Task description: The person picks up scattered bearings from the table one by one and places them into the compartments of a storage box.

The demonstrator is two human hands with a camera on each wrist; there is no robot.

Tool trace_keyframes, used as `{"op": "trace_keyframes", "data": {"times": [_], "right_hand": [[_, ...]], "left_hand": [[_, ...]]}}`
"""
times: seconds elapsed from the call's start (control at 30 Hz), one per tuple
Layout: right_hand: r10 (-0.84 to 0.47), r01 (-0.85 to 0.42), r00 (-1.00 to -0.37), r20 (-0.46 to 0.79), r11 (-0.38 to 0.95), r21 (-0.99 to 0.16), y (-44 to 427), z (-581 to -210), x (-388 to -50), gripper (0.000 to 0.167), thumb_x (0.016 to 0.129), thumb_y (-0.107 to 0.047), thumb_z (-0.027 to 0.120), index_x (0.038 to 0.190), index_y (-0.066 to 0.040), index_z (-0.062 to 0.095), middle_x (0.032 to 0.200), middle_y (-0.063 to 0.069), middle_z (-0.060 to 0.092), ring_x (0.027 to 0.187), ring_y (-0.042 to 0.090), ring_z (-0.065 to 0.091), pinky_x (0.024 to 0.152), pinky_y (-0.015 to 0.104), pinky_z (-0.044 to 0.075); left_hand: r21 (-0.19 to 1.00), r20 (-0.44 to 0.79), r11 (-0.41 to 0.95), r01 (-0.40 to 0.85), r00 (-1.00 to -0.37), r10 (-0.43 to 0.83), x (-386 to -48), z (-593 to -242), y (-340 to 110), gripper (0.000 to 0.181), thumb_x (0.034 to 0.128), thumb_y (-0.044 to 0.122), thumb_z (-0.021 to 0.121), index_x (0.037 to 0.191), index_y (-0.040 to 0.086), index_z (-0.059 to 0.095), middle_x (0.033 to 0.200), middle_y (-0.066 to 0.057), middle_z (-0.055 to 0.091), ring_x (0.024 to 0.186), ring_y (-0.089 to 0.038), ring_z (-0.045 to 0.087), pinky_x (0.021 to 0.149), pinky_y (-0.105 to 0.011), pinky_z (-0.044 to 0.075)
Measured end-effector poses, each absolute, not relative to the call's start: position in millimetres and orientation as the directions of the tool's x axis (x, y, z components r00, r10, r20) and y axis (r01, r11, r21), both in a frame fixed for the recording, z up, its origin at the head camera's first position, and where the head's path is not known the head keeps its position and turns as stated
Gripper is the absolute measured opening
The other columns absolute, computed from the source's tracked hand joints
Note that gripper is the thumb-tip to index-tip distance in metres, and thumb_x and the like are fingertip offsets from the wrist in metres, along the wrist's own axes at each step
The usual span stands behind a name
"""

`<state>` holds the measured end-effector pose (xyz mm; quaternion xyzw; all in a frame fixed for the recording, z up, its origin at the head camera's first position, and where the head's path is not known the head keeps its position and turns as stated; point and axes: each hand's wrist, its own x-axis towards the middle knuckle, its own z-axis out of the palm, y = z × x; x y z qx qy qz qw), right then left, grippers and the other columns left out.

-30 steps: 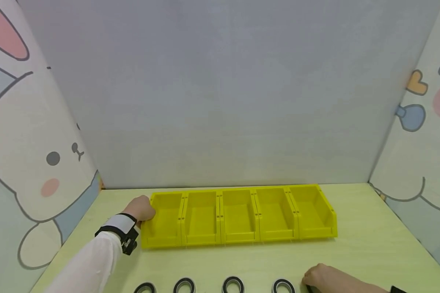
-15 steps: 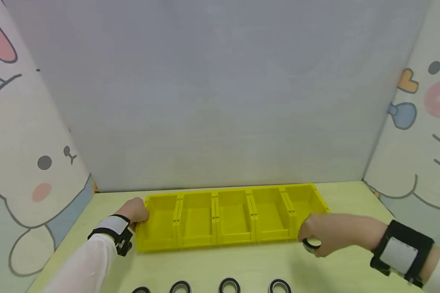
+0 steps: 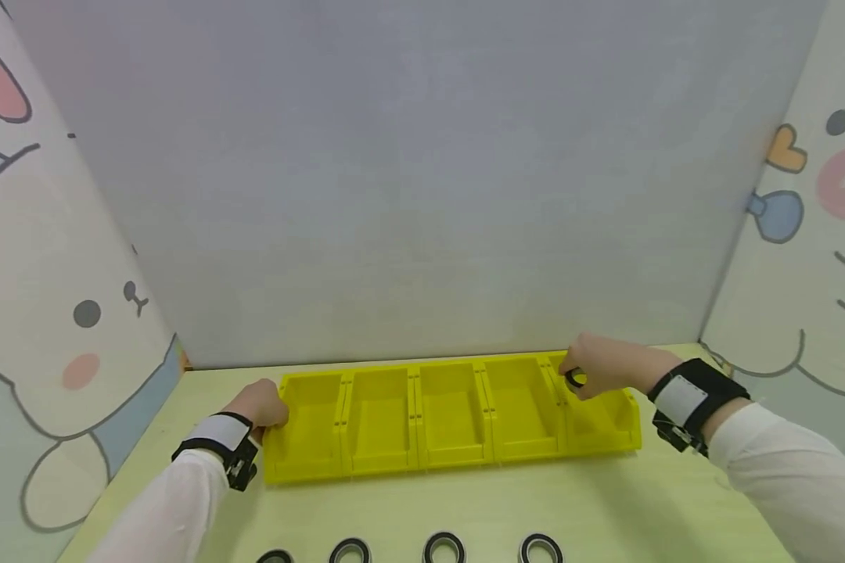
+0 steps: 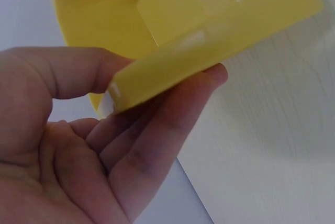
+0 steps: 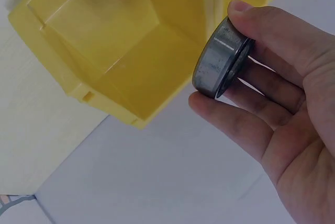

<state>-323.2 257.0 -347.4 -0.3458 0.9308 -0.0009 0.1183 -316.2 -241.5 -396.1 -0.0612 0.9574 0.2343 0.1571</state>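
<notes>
A row of joined yellow bins (image 3: 382,418) stands on the table. My left hand (image 3: 262,405) grips the outer wall at the left end; in the left wrist view that hand (image 4: 104,135) has the thumb on one side of the yellow wall (image 4: 178,62) and fingers on the other. Over the rightmost bin (image 3: 598,418), my right hand (image 3: 609,364) holds a ring-shaped bearing (image 3: 575,379). The right wrist view shows the metal bearing (image 5: 217,59) pinched between thumb and fingertips of the right hand (image 5: 282,77), beside the bin's opening (image 5: 131,41).
Several bearings lie in a row along the near table edge, among them one (image 3: 444,536) near the middle and one (image 3: 541,538) to its right. A grey wall (image 3: 422,195) rises behind the bins, with cartoon-printed panels (image 3: 49,313) at the sides.
My right hand has lifted a bearing from the right end of the near row and carried it up and away to the rightmost bin. The left hand keeps its grip on the bins.
</notes>
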Motion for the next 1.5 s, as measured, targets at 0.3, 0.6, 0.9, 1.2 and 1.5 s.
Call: {"op": "trace_keyframes", "data": {"times": [0.3, 0.6, 0.9, 1.2, 1.5], "right_hand": [[-0.597, -0.598, -0.772, -0.219, 0.798, -0.071, 264, -373, -342, 0.022, 0.076, -0.016, 0.077, 0.094, -0.007, 0.069, 0.08, 0.0, 0.061, 0.067, 0.012, 0.05, 0.065, 0.026, 0.051], [-0.556, -0.533, -0.812, -0.179, 0.83, -0.161, 269, -423, -353, 0.013, 0.076, -0.014, 0.075, 0.088, -0.01, 0.07, 0.078, -0.005, 0.064, 0.066, 0.007, 0.052, 0.064, 0.025, 0.05], [-0.538, -0.525, -0.839, -0.08, 0.84, -0.141, 272, -450, -354, 0.011, 0.078, 0.0, 0.07, 0.074, -0.009, 0.065, 0.064, -0.004, 0.054, 0.057, 0.01, 0.044, 0.054, 0.023, 0.042], [-0.477, -0.457, -0.874, -0.089, 0.871, -0.179, 272, -455, -350, 0.011, 0.081, -0.004, 0.069, 0.074, -0.01, 0.063, 0.064, -0.002, 0.051, 0.057, 0.011, 0.045, 0.054, 0.023, 0.04], [-0.453, -0.427, -0.881, -0.138, 0.885, -0.183, 279, -439, -345, 0.025, 0.077, -0.014, 0.075, 0.098, -0.002, 0.069, 0.087, 0.006, 0.068, 0.075, 0.017, 0.06, 0.07, 0.033, 0.053]], "left_hand": [[0.444, -0.33, 0.873, -0.203, -0.943, -0.051, -316, -401, -247, 0.015, 0.0766, -0.003, 0.052, 0.089, -0.011, 0.05, 0.076, -0.016, 0.055, 0.056, -0.023, 0.062, 0.051, -0.033, 0.056], [0.459, -0.337, 0.864, -0.207, -0.94, -0.046, -315, -398, -245, 0.015, 0.0773, -0.003, 0.051, 0.09, -0.011, 0.051, 0.077, -0.016, 0.056, 0.057, -0.023, 0.063, 0.052, -0.034, 0.056], [0.424, -0.345, 0.88, -0.214, -0.937, -0.061, -318, -399, -242, 0.014, 0.0771, -0.002, 0.052, 0.089, -0.009, 0.052, 0.076, -0.015, 0.056, 0.055, -0.022, 0.062, 0.051, -0.032, 0.056], [0.425, -0.354, 0.875, -0.231, -0.932, -0.074, -319, -395, -239, 0.014, 0.0772, -0.001, 0.053, 0.089, -0.009, 0.053, 0.077, -0.015, 0.057, 0.059, -0.023, 0.063, 0.053, -0.032, 0.056], [0.43, -0.352, 0.874, -0.226, -0.934, -0.069, -321, -398, -237, 0.015, 0.0762, 0.0, 0.053, 0.088, -0.009, 0.053, 0.077, -0.015, 0.057, 0.058, -0.022, 0.063, 0.054, -0.032, 0.057]]}}
